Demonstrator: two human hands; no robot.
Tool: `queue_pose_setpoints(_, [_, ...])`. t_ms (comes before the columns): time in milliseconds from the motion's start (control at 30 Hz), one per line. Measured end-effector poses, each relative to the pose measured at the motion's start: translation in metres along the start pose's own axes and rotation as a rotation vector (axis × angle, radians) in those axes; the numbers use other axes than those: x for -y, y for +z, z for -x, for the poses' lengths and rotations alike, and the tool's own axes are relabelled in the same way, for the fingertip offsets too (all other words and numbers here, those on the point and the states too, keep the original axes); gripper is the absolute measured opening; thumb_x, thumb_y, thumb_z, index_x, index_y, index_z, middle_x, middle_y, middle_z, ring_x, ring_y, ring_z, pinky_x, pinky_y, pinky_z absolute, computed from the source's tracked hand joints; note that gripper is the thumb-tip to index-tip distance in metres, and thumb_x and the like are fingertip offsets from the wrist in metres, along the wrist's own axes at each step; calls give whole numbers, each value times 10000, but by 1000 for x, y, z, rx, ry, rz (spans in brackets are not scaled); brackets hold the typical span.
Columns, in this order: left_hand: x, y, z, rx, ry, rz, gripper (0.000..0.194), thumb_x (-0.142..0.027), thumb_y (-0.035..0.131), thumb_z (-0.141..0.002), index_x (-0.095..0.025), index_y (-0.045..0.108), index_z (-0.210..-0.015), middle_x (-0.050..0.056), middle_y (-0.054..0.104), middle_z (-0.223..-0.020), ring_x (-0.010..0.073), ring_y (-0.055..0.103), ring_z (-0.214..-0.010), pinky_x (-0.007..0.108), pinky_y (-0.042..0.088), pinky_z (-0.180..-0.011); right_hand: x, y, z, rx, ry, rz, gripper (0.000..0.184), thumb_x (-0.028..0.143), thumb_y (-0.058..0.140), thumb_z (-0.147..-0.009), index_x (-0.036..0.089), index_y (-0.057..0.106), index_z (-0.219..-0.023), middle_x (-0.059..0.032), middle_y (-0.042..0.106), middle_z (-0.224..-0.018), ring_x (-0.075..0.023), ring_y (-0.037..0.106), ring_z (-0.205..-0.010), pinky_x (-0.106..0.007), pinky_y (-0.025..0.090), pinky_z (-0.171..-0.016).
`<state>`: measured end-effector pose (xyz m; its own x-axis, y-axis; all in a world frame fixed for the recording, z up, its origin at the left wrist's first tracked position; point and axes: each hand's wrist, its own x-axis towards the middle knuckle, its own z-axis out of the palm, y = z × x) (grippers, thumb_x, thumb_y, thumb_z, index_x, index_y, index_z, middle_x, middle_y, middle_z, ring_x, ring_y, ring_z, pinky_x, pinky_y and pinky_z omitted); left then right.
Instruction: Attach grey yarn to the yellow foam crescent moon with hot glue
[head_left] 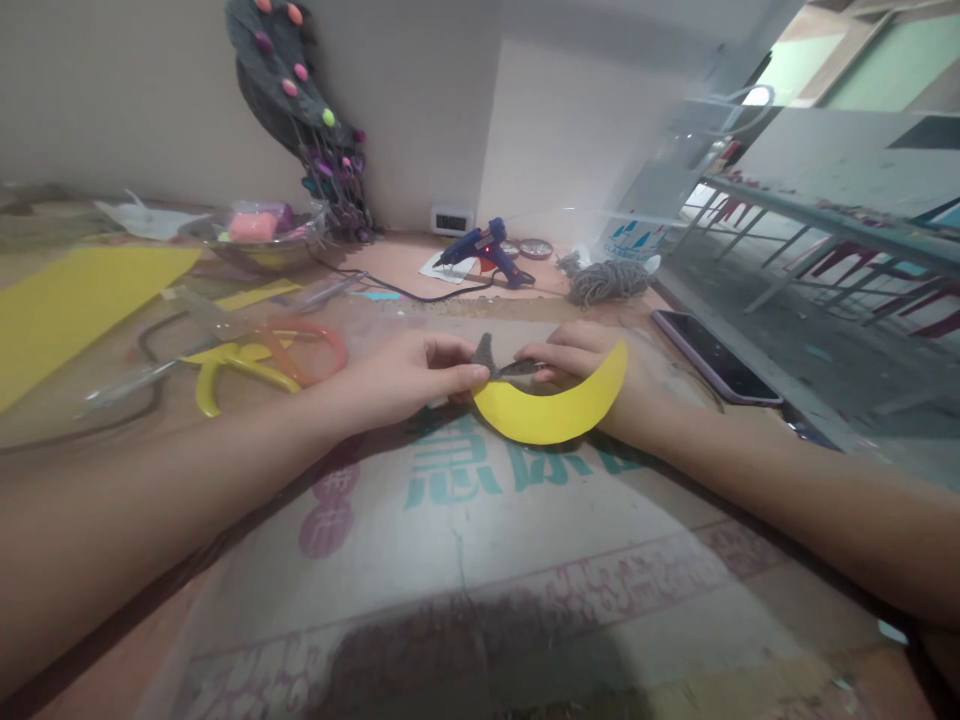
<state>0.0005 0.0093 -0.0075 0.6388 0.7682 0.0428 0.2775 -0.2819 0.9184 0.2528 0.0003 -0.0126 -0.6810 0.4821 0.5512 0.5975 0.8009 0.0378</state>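
A yellow crescent-shaped cutout is held above the cardboard, its right tip pointing up. My left hand pinches it near the left end, thumb in front. That left tip is covered in grey yarn. My right hand is partly behind the crescent, its fingers curled around a dark grey strand close to the wrapped tip. The strand looks like the same yarn, but blur and the crescent hide part of the grip.
Scissors with orange handles and a yellow-handled tool lie left. Behind are a blue glue gun, a grey yarn bundle and a small clock. A phone lies right. A grey crescent with pompoms stands against the wall.
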Motion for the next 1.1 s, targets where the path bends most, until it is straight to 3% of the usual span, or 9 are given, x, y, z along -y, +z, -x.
queue_pose_setpoints(333, [0,0,0,-6,-9,12,304,-430,593,-834,-158,571,-698,-17,553,-648,92,500,-582,214,371,-530,7,-5,-4,-26,46,-26,308,371,435,-971,189,656,-1085,-63,626,-814,-176,575,-719,-309,464,-657])
queue_pose_setpoints(733, [-1,0,0,1,-4,2,289,-421,586,-840,-162,578,-711,-19,558,-661,95,501,-601,214,364,-540,2,1,-1,-26,-3,28,281,338,467,-963,177,657,-1096,-52,629,-811,-175,569,-737,-308,420,-675])
queue_pose_setpoints(1100, [0,0,1,13,-16,12,290,-424,581,-846,-164,571,-719,-19,553,-659,95,488,-584,215,351,-518,8,-10,1,2,-65,275,253,326,492,-961,208,617,-1147,-35,631,-834,-170,534,-739,-321,380,-704])
